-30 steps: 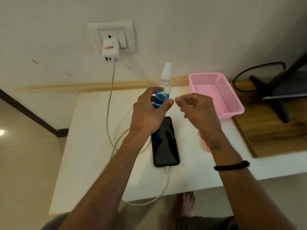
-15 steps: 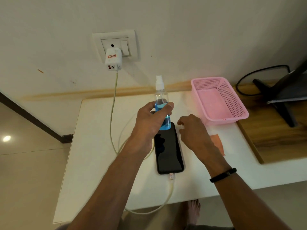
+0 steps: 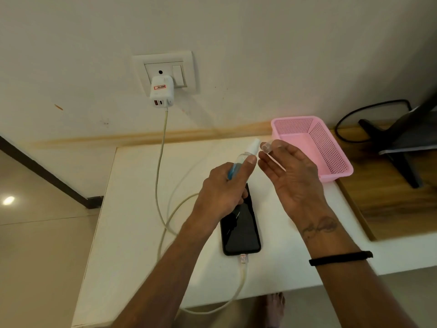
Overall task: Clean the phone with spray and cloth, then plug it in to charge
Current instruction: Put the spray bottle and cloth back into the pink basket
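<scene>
My left hand (image 3: 224, 188) grips a clear spray bottle (image 3: 246, 156) of blue liquid, tilted with its white nozzle toward the upper right. My right hand (image 3: 290, 176) holds the bottle's small clear cap (image 3: 266, 147) at its fingertips, right beside the nozzle. Below both hands a black phone (image 3: 241, 229) lies face up on the white table (image 3: 132, 209), with a white cable (image 3: 163, 162) plugged into its near end. The cable runs up to a white charger (image 3: 162, 91) in the wall socket. The cloth is hidden behind my right hand.
A pink mesh basket (image 3: 331, 147) stands at the table's back right. Beyond it a wooden surface (image 3: 397, 204) carries a black stand (image 3: 399, 147) and a black cord. The cable loops over the table's front edge. A bare foot (image 3: 275, 306) shows under the table.
My right hand rose from the table beside the phone and now holds the clear cap at the nozzle. My left hand tilted the bottle toward the right.
</scene>
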The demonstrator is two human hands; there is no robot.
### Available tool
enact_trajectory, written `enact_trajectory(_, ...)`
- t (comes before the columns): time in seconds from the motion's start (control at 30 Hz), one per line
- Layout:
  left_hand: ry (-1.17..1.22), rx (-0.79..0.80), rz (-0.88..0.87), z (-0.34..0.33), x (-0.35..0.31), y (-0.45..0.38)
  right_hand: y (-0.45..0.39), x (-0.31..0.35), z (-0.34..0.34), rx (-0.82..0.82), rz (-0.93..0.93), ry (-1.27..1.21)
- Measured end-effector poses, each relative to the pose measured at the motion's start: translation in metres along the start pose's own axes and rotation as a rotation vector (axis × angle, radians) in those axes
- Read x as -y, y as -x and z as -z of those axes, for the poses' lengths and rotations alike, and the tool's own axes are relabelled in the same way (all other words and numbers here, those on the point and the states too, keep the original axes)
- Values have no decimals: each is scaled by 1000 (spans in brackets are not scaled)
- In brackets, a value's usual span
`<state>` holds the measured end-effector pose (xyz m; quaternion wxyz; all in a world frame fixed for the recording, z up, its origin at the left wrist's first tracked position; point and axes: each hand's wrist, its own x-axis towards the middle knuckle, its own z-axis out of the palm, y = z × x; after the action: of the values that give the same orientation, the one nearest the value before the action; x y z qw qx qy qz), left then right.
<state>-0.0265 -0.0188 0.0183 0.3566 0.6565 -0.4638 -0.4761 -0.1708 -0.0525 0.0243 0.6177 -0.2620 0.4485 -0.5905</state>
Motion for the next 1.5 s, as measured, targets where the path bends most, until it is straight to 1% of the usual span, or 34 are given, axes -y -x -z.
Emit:
enact_trajectory(0.1,-62,12,-45,2,-1,3,0,1,3,-4,0,-34)
enact_trajectory(0.23,-94,-18,-86,10,-1,3,-1,0,2,-30,26,-39)
enact_trajectory(0.37,-212,-36,-144,14,3,4,-2,-2,0,-11,63,53)
enact_trajectory(0.53,-235,-33,-167,15,4,3,-4,-5,0,5,89,150)
enact_trajectory(0.6,-250,-30,-175,15,3,3,-5,-5,1,40,69,214)
enact_trajectory(0.67,-260,-24,-172,14,4,3,-6,-7,2,83,28,221)
enact_trajectory(0.83,-214,-38,-154,12,5,5,-7,-5,0,177,-122,42)
enact_trajectory(0.93,-167,-32,-143,10,3,8,-8,-5,1,243,-154,0)
enact_trajectory(1.0,-192,-53,-170,8,6,9,-8,-6,1,222,-160,-13)
enact_trajectory(1.13,-391,-182,-248,4,9,10,-7,-14,-1,138,-190,-94)
enact_trajectory(1.23,-477,-253,-276,4,10,12,-5,-22,-5,111,-211,-146)
enact_trajectory(1.4,-727,-353,-233,4,13,19,3,-36,-15,21,-227,-147)
enact_trajectory(1.5,-815,-390,-212,9,15,19,7,-42,-20,-24,-220,-131)
